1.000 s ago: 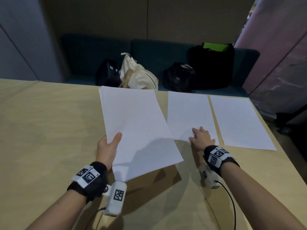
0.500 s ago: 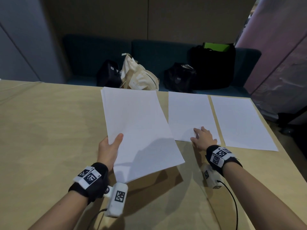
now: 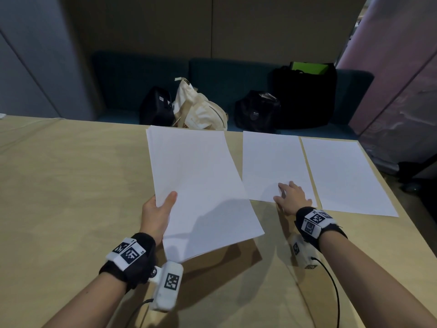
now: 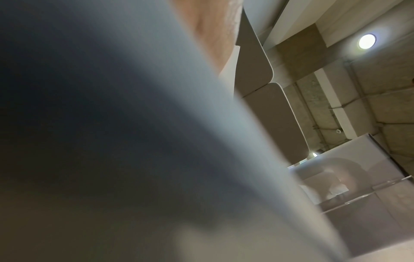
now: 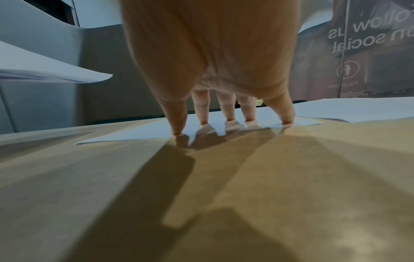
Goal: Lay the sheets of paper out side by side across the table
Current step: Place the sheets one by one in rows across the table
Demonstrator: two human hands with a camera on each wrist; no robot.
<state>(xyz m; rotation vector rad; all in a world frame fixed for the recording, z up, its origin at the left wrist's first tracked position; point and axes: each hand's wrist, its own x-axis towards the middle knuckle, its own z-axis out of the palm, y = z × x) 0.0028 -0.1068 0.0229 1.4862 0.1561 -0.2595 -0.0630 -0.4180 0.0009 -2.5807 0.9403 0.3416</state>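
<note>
My left hand [image 3: 158, 211] grips a stack of white paper [image 3: 201, 185] by its left edge, thumb on top, and holds it tilted above the wooden table [image 3: 71, 185]. In the left wrist view the stack's blurred underside [image 4: 134, 141] fills most of the picture. Two single sheets lie flat side by side at the right: the middle sheet [image 3: 272, 162] and the right sheet [image 3: 343, 176]. My right hand [image 3: 292, 196] presses spread, straight fingers on the middle sheet's near edge. In the right wrist view the fingertips [image 5: 227, 119] touch that sheet [image 5: 145, 133].
Beyond the table's far edge stands a dark blue bench [image 3: 236, 76] carrying black bags [image 3: 305, 95] and a cream tote [image 3: 201, 107]. The table's right edge [image 3: 402, 218] runs close beside the right sheet. Bare wood stretches to the left of the stack.
My right hand has shifted slightly on the middle sheet's near edge. The stack in my left hand has hardly moved.
</note>
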